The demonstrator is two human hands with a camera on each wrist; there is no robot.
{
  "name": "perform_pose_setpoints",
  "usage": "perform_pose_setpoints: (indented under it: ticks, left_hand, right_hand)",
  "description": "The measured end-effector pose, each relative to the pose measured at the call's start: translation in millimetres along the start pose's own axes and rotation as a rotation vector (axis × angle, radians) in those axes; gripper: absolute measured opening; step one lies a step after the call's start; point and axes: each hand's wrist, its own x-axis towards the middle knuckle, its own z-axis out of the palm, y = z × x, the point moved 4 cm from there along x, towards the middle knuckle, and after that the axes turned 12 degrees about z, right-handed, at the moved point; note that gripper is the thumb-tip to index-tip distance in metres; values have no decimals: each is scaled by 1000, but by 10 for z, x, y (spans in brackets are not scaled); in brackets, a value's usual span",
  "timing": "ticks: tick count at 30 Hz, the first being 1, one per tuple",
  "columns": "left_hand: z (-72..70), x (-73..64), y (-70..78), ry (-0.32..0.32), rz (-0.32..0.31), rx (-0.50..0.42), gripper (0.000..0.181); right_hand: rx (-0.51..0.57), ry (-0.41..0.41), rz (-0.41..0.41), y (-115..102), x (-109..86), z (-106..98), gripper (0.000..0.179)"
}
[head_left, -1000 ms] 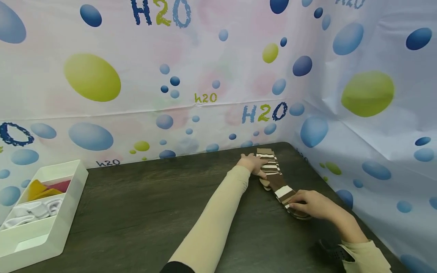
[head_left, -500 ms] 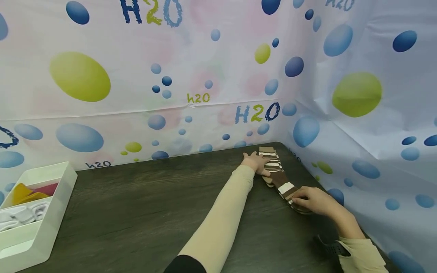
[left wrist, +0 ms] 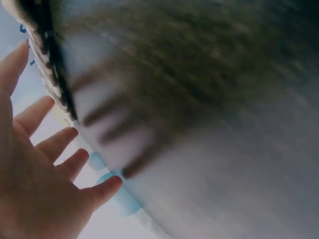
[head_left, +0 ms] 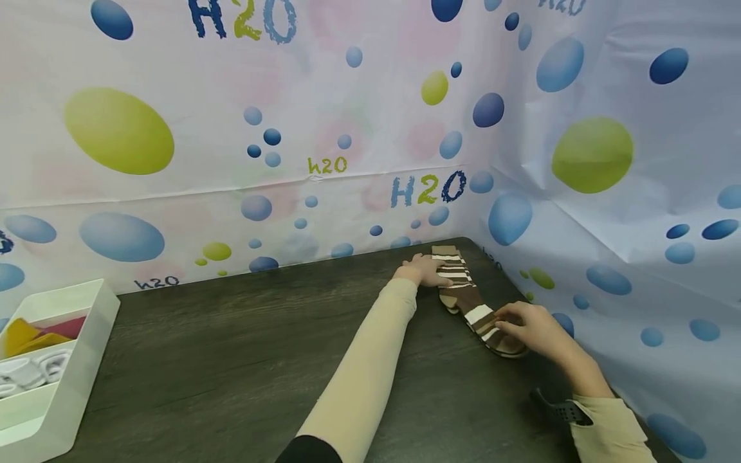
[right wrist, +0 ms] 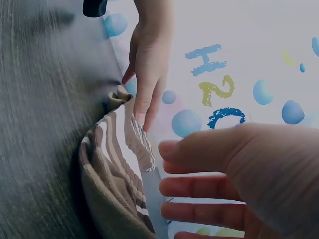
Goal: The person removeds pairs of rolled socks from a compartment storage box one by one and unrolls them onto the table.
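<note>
A pair of brown, beige and white striped socks (head_left: 467,299) lies stacked lengthwise on the dark table near its far right corner. At the cuff end, my left hand (head_left: 425,270) touches the near side of the socks; the left wrist view shows its fingers (left wrist: 57,144) spread and straight. My right hand (head_left: 535,326) hovers beside the toe end. In the right wrist view its fingers (right wrist: 204,186) are extended, with a gap between them and the sock fabric (right wrist: 112,174). Nothing is held in either hand.
On the left stands a white divided box (head_left: 87,373) with yellow and dark red socks (head_left: 43,335) in one compartment and white socks (head_left: 35,373) in another. A patterned curtain (head_left: 289,83) borders the dark table (head_left: 220,360) at the back and right.
The head view has turned right, shifting the box leftward. My right hand's fingers have come away from the toe end of the socks. The left hand stays at the cuff end.
</note>
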Motion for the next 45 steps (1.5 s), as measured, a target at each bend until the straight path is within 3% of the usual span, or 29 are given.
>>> perform_pose_setpoints:
  ticks: [4,11,16,22,25,32,39,42,45]
  left_hand:
    - [12,-1,-53,32,-34,0,67]
    - [20,10,-53,40,-19,-24,72]
    - [4,32,-30,52,14,-57,73]
    - [-14,43,-34,85,2,-147,76]
    - [-18,42,-28,105,-18,-182,75]
    - [-26,49,33,135,-146,-277,75]
    - [5,78,104,134,-227,-301,80]
    - [12,88,135,151,-223,-354,87]
    - [5,106,165,172,-182,-387,95]
  right_hand:
    - [-41,-19,24,17,28,40,20]
    - [-60,-121,104,86,65,114,31]
    - [-59,-134,117,102,73,117,33]
    - [-65,-122,122,94,78,103,35]
    - [-58,-128,128,94,81,109,37]
    - [8,-133,115,83,59,133,35]
    - [0,-131,112,99,41,152,35]
    - [-9,-127,117,119,44,144,34]
    - [-26,-121,126,137,48,139,34]
